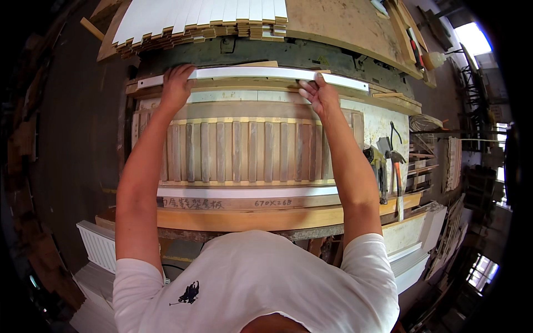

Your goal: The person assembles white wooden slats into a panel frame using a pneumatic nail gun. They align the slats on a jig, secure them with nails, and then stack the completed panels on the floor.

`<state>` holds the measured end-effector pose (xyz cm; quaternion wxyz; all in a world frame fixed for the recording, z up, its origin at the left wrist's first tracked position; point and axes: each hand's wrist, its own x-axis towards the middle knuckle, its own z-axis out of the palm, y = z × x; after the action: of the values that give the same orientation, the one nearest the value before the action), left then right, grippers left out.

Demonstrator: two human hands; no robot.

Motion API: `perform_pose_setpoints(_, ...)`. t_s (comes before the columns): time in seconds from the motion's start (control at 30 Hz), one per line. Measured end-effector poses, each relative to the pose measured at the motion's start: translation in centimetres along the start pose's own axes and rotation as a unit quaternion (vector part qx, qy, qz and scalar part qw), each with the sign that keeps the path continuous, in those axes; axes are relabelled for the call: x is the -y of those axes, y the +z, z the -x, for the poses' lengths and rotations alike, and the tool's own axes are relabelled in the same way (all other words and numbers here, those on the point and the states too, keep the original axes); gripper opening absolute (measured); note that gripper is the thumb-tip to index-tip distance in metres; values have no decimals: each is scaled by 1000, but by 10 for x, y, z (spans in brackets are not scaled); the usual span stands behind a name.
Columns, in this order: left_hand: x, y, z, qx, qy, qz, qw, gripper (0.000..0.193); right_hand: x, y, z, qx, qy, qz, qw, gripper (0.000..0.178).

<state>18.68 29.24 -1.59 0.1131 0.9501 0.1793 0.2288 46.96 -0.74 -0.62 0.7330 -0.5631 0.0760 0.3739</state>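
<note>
A long white strip (250, 73) with a small dark hole near each end lies across the far side of the workbench. My left hand (176, 89) is closed over it near its left end. Right of its middle, my right hand (319, 95) grips the strip with one digit on top and the other fingers curled just below its near edge. Between my forearms lies a wooden jig (233, 114) with a row of upright greyish slats (252, 150). A second white strip (250, 191) runs along the jig's near side.
Stacked white boards (205, 16) stand beyond the bench at the far left. A hammer (397, 166) and pliers (395, 136) lie right of the jig. A wooden rail (250, 219) with a marked board forms the near edge. White ribbed panels (100, 244) stand at the near left.
</note>
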Motion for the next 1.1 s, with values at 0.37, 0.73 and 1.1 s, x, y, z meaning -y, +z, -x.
perform_pose_setpoints(0.37, 12, -6, -13, 19, -15, 25, 999, 39, 17, 20, 7, -29, 0, 194, 980, 31)
perform_pose_setpoints(0.73, -60, -19, -3, -49, -28, 41, 998, 65, 89, 149, 17, 58, -40, 172, 983, 75)
perform_pose_setpoints(1.1, -181, -14, 38, 64, -210, 433, 874, 64, 44, 89, 86, 93, -35, 66, 993, 31)
